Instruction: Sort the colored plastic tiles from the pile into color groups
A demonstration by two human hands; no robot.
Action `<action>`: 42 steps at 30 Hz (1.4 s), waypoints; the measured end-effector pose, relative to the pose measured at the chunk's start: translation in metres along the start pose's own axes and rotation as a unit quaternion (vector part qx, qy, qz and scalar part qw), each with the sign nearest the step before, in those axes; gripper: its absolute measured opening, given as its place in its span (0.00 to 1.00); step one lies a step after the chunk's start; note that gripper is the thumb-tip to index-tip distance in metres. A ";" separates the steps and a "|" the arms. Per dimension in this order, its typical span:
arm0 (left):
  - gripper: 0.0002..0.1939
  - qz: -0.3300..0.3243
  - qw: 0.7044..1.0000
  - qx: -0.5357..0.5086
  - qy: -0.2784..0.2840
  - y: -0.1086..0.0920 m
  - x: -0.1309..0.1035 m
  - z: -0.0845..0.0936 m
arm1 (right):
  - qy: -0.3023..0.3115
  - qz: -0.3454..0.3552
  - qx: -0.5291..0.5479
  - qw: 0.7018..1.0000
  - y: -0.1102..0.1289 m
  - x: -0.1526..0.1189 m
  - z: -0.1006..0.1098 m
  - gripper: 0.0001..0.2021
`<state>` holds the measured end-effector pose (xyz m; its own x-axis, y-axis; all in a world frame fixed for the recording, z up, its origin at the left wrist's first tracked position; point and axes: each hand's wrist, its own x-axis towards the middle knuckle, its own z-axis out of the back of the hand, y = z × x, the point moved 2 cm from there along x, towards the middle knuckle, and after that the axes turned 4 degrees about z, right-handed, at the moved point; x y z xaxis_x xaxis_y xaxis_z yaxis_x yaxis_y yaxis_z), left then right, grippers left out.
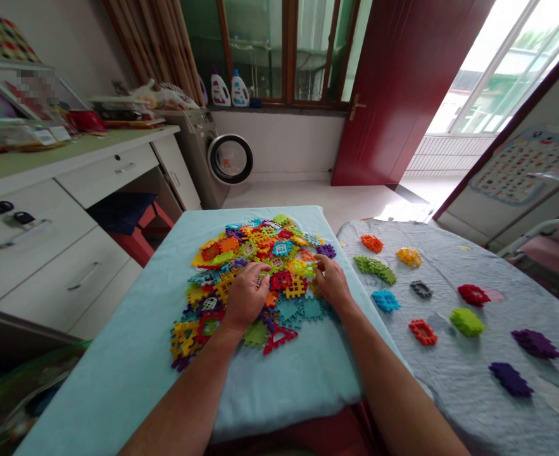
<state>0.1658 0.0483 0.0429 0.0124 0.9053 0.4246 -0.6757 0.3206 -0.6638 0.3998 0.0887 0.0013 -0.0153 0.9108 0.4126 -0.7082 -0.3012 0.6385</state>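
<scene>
A heap of colourful plastic interlocking tiles (282,280) with toothed edges, some shaped like windows, covers the middle of the light blue cloth-topped table (279,389). My left hand (247,296) rests on the heap, thumb apart from the fingers, over yellow and window-shaped tiles; its palm hides what lies beneath. At the heap's right edge, my right hand (331,278) pinches a yellow-green tile (304,268) between thumb and fingers. A purple tile (326,251) lies just beyond the right fingertips. A red triangular tile (280,339) is at the near edge of the heap.
On the grey-blue cloth (397,361) to the right sit separate groups sorted by colour, among them orange (371,243), green (375,269), dark red (473,294) and purple (535,342). A white desk (27,221) stands left; a washing machine door (230,159) hangs open behind.
</scene>
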 end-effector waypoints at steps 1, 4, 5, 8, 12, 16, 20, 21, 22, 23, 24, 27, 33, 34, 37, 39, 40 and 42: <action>0.09 -0.001 1.000 -0.004 -0.007 0.000 0.000 0.000 | -0.008 -0.016 0.027 0.999 -0.001 0.000 0.002 0.17; 0.09 0.008 1.000 -0.013 -0.027 0.002 0.000 0.003 | -0.023 -0.066 0.128 0.989 -0.002 0.001 0.006 0.18; 0.10 0.014 0.999 -0.015 -0.035 0.003 0.001 0.005 | -0.023 -0.080 0.153 0.985 -0.003 0.001 0.007 0.19; 0.10 0.031 0.997 -0.020 -0.071 0.007 0.004 0.013 | -0.014 -0.102 0.168 0.980 -0.004 0.000 0.010 0.20; 0.11 0.039 0.991 -0.021 -0.126 0.017 0.011 0.025 | -0.033 -0.074 0.081 0.993 -0.005 -0.001 0.012 0.18; 0.11 0.032 0.991 0.027 -0.126 0.027 0.015 0.029 | -0.052 -0.016 -0.010 0.998 -0.004 -0.003 0.010 0.17; 0.11 0.031 0.993 0.097 -0.063 0.032 0.016 0.024 | -0.052 0.017 -0.058 0.997 -0.001 -0.005 0.010 0.16; 0.11 0.029 0.992 0.114 -0.048 0.031 0.015 0.022 | -0.049 0.025 -0.065 0.996 0.001 -0.005 0.010 0.15; 0.11 0.026 0.990 0.131 -0.038 0.030 0.014 0.019 | -0.044 0.029 -0.072 0.996 0.002 -0.004 0.011 0.15; 0.11 0.023 0.988 0.146 -0.034 0.028 0.012 0.018 | -0.038 0.026 -0.082 0.996 0.003 -0.004 0.011 0.15; 0.12 0.018 0.986 0.160 -0.033 0.026 0.011 0.016 | -0.030 0.016 -0.096 0.995 0.004 -0.002 0.011 0.16; 0.12 -0.009 0.984 0.176 -0.024 0.016 0.006 0.011 | 0.008 -0.030 -0.147 0.989 0.004 0.001 0.009 0.18; 0.12 -0.049 0.980 0.194 0.019 0.008 0.002 0.004 | 0.055 -0.055 -0.169 0.983 -0.001 0.003 0.000 0.21; 0.13 -0.050 0.977 0.205 0.025 0.009 0.002 0.003 | 0.046 -0.048 -0.149 0.987 -0.002 0.003 -0.001 0.21; 0.16 -0.050 0.967 0.244 0.046 0.014 0.002 0.000 | 0.015 -0.016 -0.057 0.998 -0.003 0.003 -0.001 0.18; 0.18 -0.053 0.960 0.268 0.057 0.017 0.001 -0.002 | -0.014 -0.006 -0.002 1.000 -0.003 0.004 0.001 0.15; 0.18 -0.056 0.957 0.277 0.061 0.018 0.000 -0.003 | -0.035 -0.010 0.019 0.999 -0.003 0.004 0.004 0.14; 0.19 -0.062 0.952 0.291 0.066 0.020 -0.001 -0.005 | -0.081 -0.038 0.066 0.994 -0.005 0.006 0.012 0.12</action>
<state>0.1558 0.0555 0.0261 0.1858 0.9099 0.3708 -0.9566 0.2537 -0.1432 0.4119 0.0920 0.0083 0.1555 0.8783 0.4520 -0.6036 -0.2778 0.7473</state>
